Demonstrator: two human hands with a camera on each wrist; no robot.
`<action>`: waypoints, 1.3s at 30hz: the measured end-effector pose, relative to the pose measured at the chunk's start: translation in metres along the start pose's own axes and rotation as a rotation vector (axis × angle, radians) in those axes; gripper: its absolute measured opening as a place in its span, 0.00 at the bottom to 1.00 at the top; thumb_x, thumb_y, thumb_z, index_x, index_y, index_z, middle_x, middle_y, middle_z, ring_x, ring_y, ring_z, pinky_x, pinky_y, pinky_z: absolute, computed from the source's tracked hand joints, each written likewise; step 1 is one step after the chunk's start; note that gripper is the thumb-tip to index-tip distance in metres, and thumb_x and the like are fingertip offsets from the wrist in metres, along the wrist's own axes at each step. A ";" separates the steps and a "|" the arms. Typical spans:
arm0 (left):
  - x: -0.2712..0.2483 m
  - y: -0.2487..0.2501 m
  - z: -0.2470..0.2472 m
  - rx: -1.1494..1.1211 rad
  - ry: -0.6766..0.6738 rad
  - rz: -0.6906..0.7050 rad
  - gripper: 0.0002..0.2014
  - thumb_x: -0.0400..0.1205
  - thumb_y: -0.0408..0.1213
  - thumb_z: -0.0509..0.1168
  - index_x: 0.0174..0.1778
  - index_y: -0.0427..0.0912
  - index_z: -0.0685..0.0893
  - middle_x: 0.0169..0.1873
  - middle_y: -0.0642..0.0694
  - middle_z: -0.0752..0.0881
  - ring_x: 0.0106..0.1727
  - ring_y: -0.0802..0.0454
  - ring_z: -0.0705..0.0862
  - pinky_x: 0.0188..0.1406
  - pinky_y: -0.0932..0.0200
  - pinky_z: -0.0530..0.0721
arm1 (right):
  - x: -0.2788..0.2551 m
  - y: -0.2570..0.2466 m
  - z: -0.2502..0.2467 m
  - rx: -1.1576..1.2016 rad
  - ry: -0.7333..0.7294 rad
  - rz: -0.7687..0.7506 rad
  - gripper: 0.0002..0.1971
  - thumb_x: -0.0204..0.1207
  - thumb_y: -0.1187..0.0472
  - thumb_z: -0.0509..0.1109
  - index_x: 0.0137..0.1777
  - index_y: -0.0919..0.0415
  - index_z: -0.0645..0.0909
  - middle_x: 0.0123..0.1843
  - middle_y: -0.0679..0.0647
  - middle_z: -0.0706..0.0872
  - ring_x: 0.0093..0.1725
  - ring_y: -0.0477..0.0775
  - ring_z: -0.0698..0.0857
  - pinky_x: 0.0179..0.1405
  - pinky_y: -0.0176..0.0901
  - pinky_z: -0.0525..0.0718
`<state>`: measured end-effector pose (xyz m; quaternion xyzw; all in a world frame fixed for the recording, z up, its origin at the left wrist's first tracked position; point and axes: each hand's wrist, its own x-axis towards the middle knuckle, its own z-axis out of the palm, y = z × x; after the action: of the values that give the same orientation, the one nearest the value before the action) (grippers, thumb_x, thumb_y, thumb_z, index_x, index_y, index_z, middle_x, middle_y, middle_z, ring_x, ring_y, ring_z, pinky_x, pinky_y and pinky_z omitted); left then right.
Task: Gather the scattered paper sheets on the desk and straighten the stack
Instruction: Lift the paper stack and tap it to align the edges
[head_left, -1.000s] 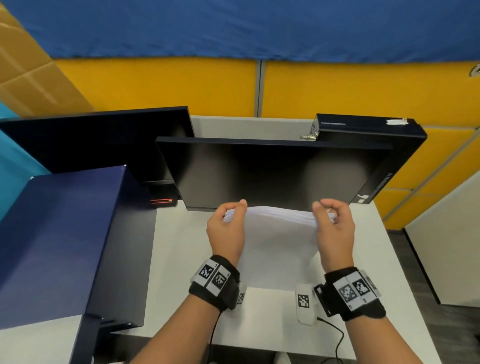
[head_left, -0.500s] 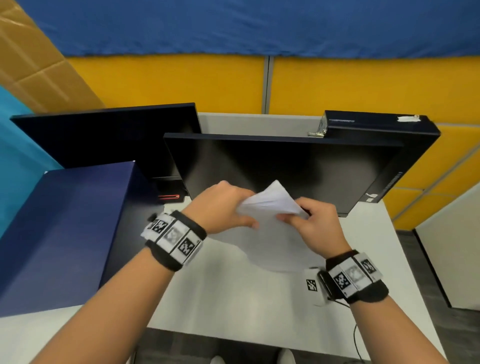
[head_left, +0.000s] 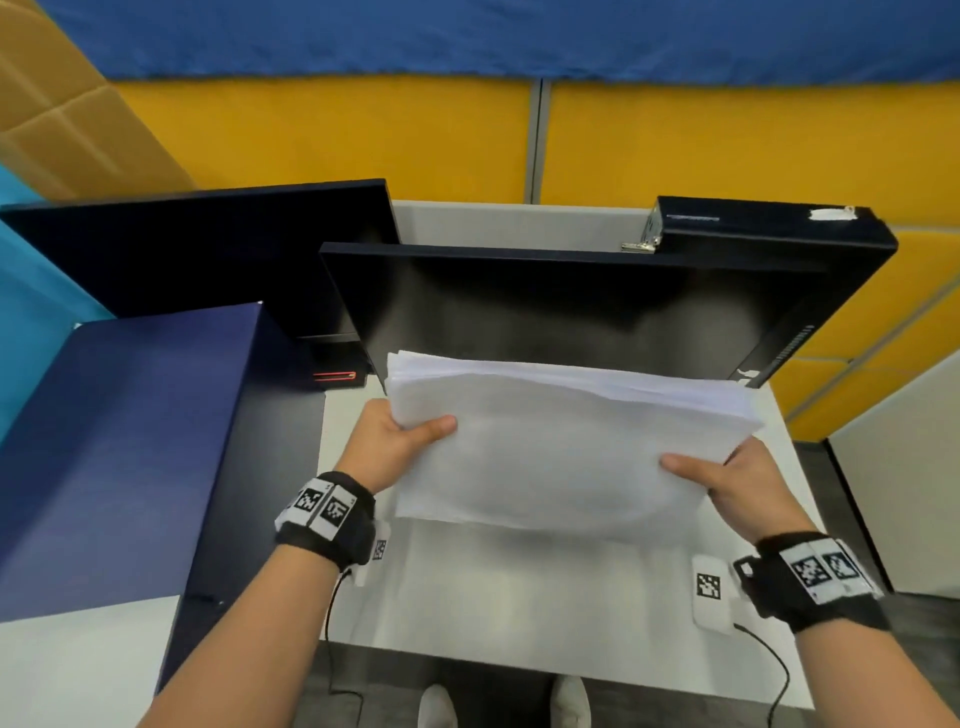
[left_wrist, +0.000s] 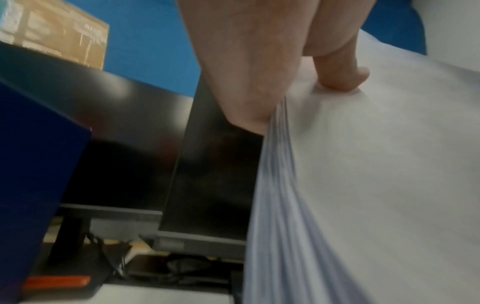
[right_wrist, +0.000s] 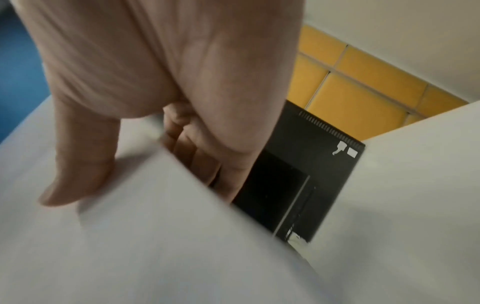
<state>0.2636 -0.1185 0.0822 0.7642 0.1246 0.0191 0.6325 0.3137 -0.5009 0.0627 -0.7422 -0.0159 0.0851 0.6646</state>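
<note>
A thick stack of white paper sheets (head_left: 566, 447) hangs above the white desk (head_left: 509, 597), tilted with its far edge raised toward the monitor. My left hand (head_left: 400, 436) grips the stack's left edge, thumb on top and fingers hidden underneath. My right hand (head_left: 727, 478) grips the right edge the same way. In the left wrist view the sheet edges (left_wrist: 280, 185) fan slightly under my left hand (left_wrist: 259, 82). The right wrist view shows my right hand (right_wrist: 145, 115) with the thumb pressing the top sheet (right_wrist: 130, 236) and fingers curled below.
A black monitor (head_left: 561, 312) stands right behind the stack, with a second one (head_left: 197, 249) further left. A dark blue box (head_left: 124, 447) borders the desk on the left. Yellow partition panels (head_left: 675, 140) close the back. A white cabinet side (head_left: 904, 457) stands at right.
The stack has turned from a corner-up hold between close hands to a wide, flat hold. My hands have moved apart to its left and right edges.
</note>
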 end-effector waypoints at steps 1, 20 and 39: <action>0.000 -0.007 0.007 -0.014 0.014 -0.011 0.10 0.75 0.31 0.79 0.48 0.49 0.93 0.46 0.50 0.95 0.49 0.53 0.94 0.55 0.47 0.90 | 0.000 0.006 0.004 -0.007 -0.003 0.008 0.20 0.66 0.73 0.81 0.55 0.53 0.90 0.51 0.53 0.94 0.51 0.51 0.93 0.50 0.47 0.88; 0.006 -0.106 0.066 0.102 0.066 -0.143 0.12 0.68 0.32 0.85 0.46 0.42 0.94 0.39 0.55 0.93 0.36 0.75 0.88 0.39 0.74 0.82 | -0.009 0.096 0.023 -0.124 0.284 0.211 0.14 0.63 0.67 0.85 0.28 0.56 0.81 0.19 0.42 0.84 0.18 0.43 0.82 0.23 0.26 0.79; 0.017 -0.102 0.056 0.114 0.131 -0.097 0.10 0.69 0.35 0.84 0.46 0.42 0.95 0.40 0.53 0.94 0.41 0.62 0.92 0.43 0.70 0.86 | 0.008 0.084 0.016 -0.249 0.247 0.009 0.07 0.70 0.66 0.80 0.42 0.55 0.86 0.37 0.49 0.90 0.39 0.47 0.87 0.35 0.20 0.78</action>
<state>0.2734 -0.1513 -0.0300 0.7890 0.2032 0.0313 0.5789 0.3116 -0.4942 -0.0225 -0.8236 0.0589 -0.0065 0.5640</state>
